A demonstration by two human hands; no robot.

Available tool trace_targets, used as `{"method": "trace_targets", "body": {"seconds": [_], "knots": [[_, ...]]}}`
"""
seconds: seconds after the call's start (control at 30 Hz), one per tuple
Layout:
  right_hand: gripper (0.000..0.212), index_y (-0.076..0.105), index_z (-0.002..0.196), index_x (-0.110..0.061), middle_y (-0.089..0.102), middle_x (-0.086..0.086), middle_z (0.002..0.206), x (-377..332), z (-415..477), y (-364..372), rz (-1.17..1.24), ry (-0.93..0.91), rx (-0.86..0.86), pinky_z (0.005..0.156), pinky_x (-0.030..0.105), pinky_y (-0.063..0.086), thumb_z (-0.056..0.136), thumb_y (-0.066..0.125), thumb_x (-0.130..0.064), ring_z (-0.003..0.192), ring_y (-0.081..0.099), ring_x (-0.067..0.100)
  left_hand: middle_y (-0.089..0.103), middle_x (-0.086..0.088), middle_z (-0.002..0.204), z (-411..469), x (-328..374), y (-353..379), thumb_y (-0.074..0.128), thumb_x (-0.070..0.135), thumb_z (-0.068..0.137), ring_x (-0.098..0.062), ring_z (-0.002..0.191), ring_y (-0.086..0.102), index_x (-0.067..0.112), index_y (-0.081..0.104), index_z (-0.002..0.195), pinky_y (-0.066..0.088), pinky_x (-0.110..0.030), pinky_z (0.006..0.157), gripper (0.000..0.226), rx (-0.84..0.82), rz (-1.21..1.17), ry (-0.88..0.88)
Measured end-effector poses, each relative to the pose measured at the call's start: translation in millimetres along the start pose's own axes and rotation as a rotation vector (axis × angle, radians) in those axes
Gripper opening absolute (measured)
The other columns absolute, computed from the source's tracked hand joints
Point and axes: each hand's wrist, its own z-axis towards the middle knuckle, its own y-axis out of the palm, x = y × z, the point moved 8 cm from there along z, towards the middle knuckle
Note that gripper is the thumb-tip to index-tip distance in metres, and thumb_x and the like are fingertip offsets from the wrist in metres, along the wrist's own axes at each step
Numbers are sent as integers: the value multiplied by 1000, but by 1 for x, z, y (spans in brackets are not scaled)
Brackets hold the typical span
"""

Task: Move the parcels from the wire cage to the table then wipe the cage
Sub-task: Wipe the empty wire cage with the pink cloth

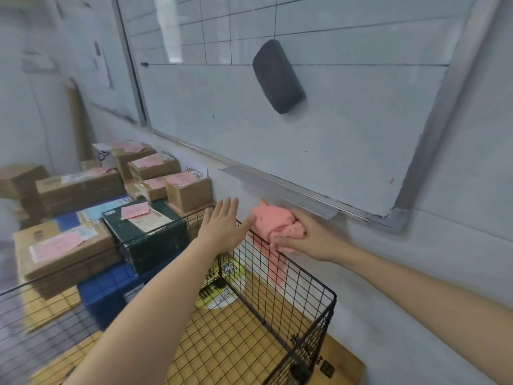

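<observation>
Fingers of the right hand curl round a crumpled pink cloth, pressing it on the top rim of the black wire-mesh cage. The left hand hovers beside, fingers straight, close together. Best to fold cloth over the wire and slide along. Beyond, labelled brown cardboard parcels sit stacked outside the cage.

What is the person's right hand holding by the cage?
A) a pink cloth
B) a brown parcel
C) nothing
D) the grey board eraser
A: the right hand has its fingers curled round a bunched pink cloth at the top rim of the wire cage.
</observation>
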Motion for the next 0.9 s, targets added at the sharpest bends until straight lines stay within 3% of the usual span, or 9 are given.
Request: {"method": "trace_targets", "body": {"seconds": [0.07, 0.17, 0.3, 0.43, 0.53, 0.63, 0.77, 0.9], "knots": [[56, 52, 124, -19, 65, -6, 107, -6, 1, 6, -58, -7, -3, 81, 28, 57, 76, 80, -28, 94, 64, 6, -5, -4, 161, -7, -6, -8, 13, 65, 94, -19, 148, -8, 18, -3, 154, -6, -44, 117, 77, 13, 3, 2], [49, 54, 120, -16, 65, -3, 103, -17, 2, 17, -90, -20, -6, 71, 24, 57, 79, 78, -25, 91, 66, 12, -3, -5, 161, -19, -17, -19, 14, 62, 95, -21, 148, -6, 19, 0, 154, -3, -46, 119, 75, 25, -6, -2], [37, 58, 110, -18, 66, -5, 97, -32, 5, 28, -127, -47, 25, 65, 18, 52, 79, 77, -26, 83, 64, 8, -3, -5, 161, -36, -38, -37, 18, 61, 96, -21, 148, -6, 21, -1, 154, -3, -45, 119, 73, 55, -9, -23], [32, 56, 111, -18, 64, -4, 100, -54, 9, 35, -98, -63, 96, 61, 15, 53, 85, 71, -28, 84, 64, 7, -5, -4, 161, -48, -68, -52, 26, 60, 96, -21, 148, -7, 21, -3, 154, -6, -45, 118, 76, 68, 24, -43], [38, 51, 120, -17, 62, -4, 107, -74, 13, 44, -51, -104, 165, 66, 26, 59, 87, 66, -28, 90, 66, 10, -3, -3, 161, -62, -97, -68, 32, 59, 96, -22, 148, -6, 21, 1, 154, -6, -46, 117, 77, 105, 38, -67], [36, 47, 116, -28, 58, -11, 106, -94, 17, 60, 28, -143, 190, 68, 34, 61, 87, 67, -25, 89, 65, 10, 5, -3, 161, -84, -132, -82, 38, 55, 95, -24, 148, 4, 19, 9, 154, 2, -46, 119, 74, 109, 69, -95], [39, 48, 116, -25, 56, -18, 100, -115, 26, 87, -25, -186, 211, 69, 18, 52, 84, 71, -24, 90, 59, -2, 14, -3, 160, -118, -187, -86, 44, 51, 95, -27, 144, 19, 20, 17, 152, 15, -45, 117, 70, 59, 71, -163], [36, 49, 114, -26, 61, -16, 100, -123, 44, 118, -92, -190, 171, 73, 15, 51, 85, 71, -27, 88, 61, 0, 26, -4, 156, -142, -225, -84, 46, 48, 96, -26, 138, 33, 20, 19, 151, 27, -43, 113, 67, 19, 13, -258]]}}
